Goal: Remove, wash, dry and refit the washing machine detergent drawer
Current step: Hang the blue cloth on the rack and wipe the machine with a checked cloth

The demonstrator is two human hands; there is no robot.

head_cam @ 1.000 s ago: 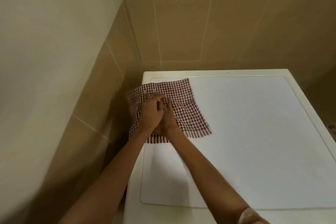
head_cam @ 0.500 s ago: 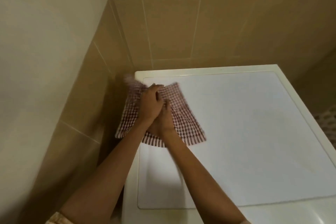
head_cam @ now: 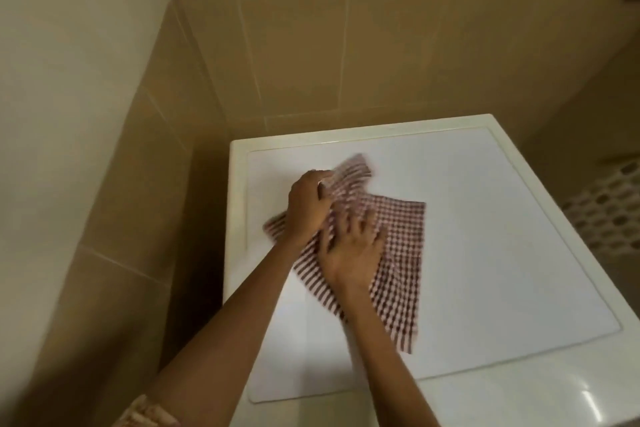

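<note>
On washer top (head_cam: 485,236), checked cloth (head_cam: 398,253) dragged rightward since earlier; left hand (head_cam: 306,208) pinching fold; right hand (head_cam: 353,253) flat, splayed.

Tan tiled wall (head_cam: 398,55) sat behind, cream painted wall (head_cam: 69,45) on the left. White perforated basket (head_cam: 609,215) stood at right edge, partly cropped.

Checked woven cloth (head_cam: 398,253), glossy white washer top (head_cam: 502,253)
</note>
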